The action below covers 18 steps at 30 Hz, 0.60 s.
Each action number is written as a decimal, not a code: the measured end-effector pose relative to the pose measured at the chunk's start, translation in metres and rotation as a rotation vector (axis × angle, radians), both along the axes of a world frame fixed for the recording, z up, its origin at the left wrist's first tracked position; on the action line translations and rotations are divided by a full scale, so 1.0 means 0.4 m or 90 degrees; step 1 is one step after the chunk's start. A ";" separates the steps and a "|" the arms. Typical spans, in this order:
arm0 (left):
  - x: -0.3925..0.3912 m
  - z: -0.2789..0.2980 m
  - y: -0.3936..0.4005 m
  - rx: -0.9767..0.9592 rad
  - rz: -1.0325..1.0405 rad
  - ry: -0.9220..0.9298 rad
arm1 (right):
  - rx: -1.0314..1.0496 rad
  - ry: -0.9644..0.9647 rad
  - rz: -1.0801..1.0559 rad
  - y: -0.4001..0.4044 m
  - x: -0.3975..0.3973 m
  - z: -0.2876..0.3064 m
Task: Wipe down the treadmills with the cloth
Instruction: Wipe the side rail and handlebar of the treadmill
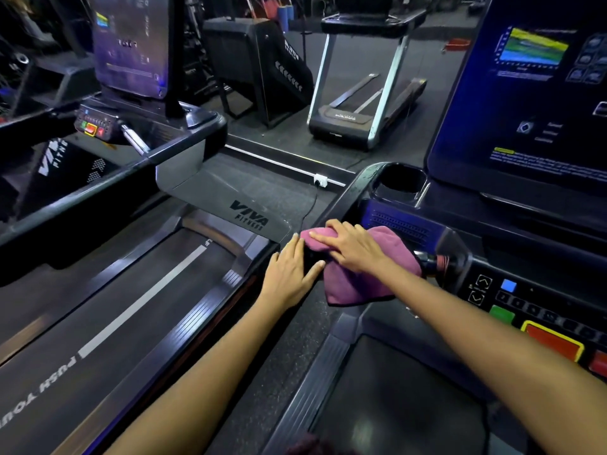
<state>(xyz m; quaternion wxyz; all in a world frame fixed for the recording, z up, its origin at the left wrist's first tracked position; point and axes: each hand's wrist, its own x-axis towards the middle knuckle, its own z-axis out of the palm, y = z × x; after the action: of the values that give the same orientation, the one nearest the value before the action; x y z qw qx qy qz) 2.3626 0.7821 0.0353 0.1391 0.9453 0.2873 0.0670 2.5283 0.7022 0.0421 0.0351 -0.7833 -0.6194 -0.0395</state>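
Both forearms reached ahead: I pressed my flat-fingered right hand [353, 246] on the crumpled magenta cloth [358, 284], left hand [290, 274] open on the black treadmill handrail [331, 208], mid-wipe, next sliding along.

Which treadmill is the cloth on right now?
The nearest treadmill, at right: the purple cloth lies on its left handrail under the right hand. The left-hand treadmill and the far one have no cloth.

Dark speckled rubber floor [354, 77] fills the upper centre of the frame; a black stair-climbing machine [262, 64] stands upper centre; a white wall socket [320, 179] sits mid-frame on a pale floor strip [262, 159]; lighting is dim, bluish.
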 end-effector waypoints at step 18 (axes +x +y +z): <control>0.019 -0.034 -0.009 -0.025 0.000 -0.017 | -0.030 0.025 -0.253 0.060 0.018 0.037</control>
<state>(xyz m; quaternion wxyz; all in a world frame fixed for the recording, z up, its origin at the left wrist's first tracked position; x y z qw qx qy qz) 2.3703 0.7787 0.0217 0.1613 0.9414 0.2868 0.0743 2.5355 0.7261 0.0571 0.0207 -0.8912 -0.4528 -0.0161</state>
